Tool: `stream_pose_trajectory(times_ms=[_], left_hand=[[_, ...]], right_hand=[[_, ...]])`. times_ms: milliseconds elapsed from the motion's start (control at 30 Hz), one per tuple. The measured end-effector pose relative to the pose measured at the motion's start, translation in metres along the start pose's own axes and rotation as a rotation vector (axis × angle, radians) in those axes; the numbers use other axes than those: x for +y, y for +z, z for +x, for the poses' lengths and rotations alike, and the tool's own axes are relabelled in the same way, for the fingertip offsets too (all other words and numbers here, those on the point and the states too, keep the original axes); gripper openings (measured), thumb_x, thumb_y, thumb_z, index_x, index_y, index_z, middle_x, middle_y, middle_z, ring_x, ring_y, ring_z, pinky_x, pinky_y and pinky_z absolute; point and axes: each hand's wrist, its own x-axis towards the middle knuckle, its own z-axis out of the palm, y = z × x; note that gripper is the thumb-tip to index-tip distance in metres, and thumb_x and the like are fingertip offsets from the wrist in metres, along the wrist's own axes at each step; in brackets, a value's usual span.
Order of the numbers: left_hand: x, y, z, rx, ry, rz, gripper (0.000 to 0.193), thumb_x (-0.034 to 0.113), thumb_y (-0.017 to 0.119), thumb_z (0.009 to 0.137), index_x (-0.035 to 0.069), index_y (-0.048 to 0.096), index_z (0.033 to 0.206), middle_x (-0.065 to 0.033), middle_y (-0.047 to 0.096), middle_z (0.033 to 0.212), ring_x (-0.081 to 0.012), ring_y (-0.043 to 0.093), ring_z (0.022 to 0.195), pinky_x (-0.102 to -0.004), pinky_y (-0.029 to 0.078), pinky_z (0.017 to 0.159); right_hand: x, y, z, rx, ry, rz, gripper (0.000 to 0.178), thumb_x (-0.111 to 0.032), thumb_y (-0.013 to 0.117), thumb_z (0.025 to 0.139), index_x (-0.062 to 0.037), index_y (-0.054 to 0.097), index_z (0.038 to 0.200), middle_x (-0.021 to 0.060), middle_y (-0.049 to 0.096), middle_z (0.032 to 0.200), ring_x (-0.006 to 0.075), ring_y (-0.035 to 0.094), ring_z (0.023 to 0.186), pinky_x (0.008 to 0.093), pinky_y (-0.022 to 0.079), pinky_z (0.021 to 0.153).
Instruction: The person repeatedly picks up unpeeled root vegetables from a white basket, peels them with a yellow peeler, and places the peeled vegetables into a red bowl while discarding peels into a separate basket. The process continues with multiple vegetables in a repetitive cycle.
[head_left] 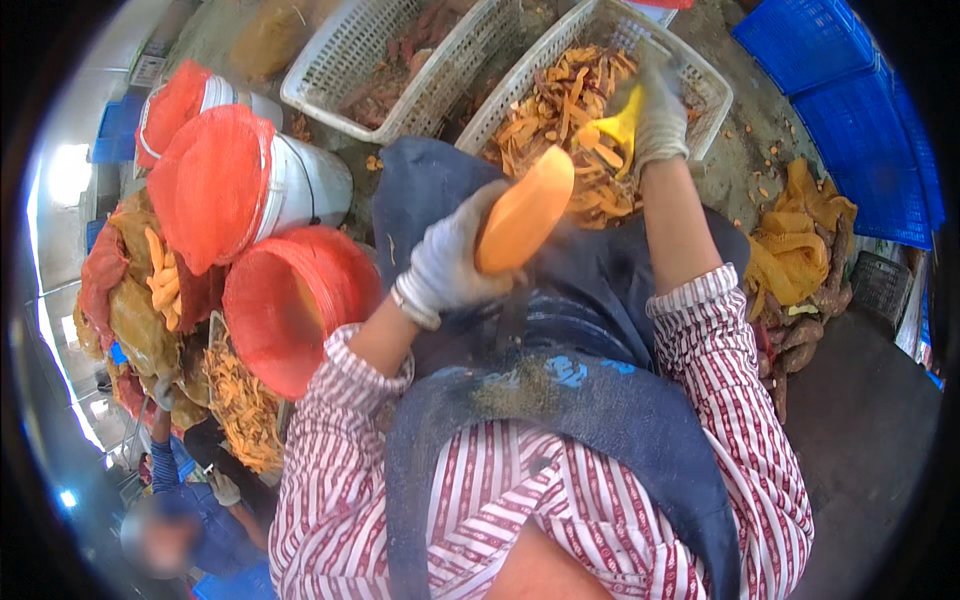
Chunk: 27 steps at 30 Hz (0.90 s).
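Grey-white-gloved left hand (452,255) wraps a peeled, elongated orange tuber (528,212) above the dark-blue apron (600,415); matching right hand (658,118) closes around a yellow plastic tool (622,128) over a white perforated basket (712,77) of orange peelings (572,82). Slick flesh could make the tuber slip. The apron's light-blue print (568,371) is unreadable.

Left hand (455,255) grips; right hand (661,120), also gripping, extends farther forward.

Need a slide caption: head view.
Left hand grips a peeled orange tuber; right hand holds a yellow tool above crated peelings.
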Motion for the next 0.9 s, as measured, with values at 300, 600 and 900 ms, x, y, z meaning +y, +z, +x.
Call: stream_pose_trajectory(times_ms=[300, 600, 900], left_hand=[[-0.001, -0.039, 0.020, -0.022, 0.468, 0.710, 0.064, 0.021, 0.072, 0.049, 0.011, 0.048, 0.108, -0.0070, 0.054, 0.095, -0.0267, 0.055, 0.082, -0.0392, 0.042, 0.078], [0.033, -0.037, 0.029, 0.464, 0.390, 0.890, 0.065, 0.015, 0.064, 0.063, 0.015, 0.039, 0.123, -0.0150, 0.044, 0.120, -0.0272, 0.041, 0.114, -0.0481, 0.020, 0.102], [-0.024, 0.003, 0.047, 0.173, -0.292, -1.425, 0.037, 0.029, 0.053, 0.084, 0.003, 0.048, 0.111, -0.0067, 0.057, 0.104, -0.0189, 0.055, 0.094, -0.0301, 0.045, 0.081]], right_hand=[[-0.010, -0.019, -0.007, -0.038, -0.112, -0.405, 0.025, -0.021, 0.062, 0.073, -0.0008, 0.055, 0.086, 0.0112, 0.058, 0.071, 0.0185, 0.056, 0.056, 0.0295, 0.046, 0.049], [0.023, 0.005, -0.115, -0.773, 0.414, 0.104, 0.026, -0.018, 0.059, 0.080, -0.0005, 0.055, 0.099, 0.0064, 0.060, 0.091, 0.0153, 0.058, 0.082, 0.0274, 0.047, 0.075], [0.092, -0.028, -0.078, -0.461, -0.142, -0.464, 0.033, -0.023, 0.062, 0.073, 0.0005, 0.055, 0.096, 0.0053, 0.059, 0.081, 0.0143, 0.054, 0.071, 0.0284, 0.043, 0.063]])
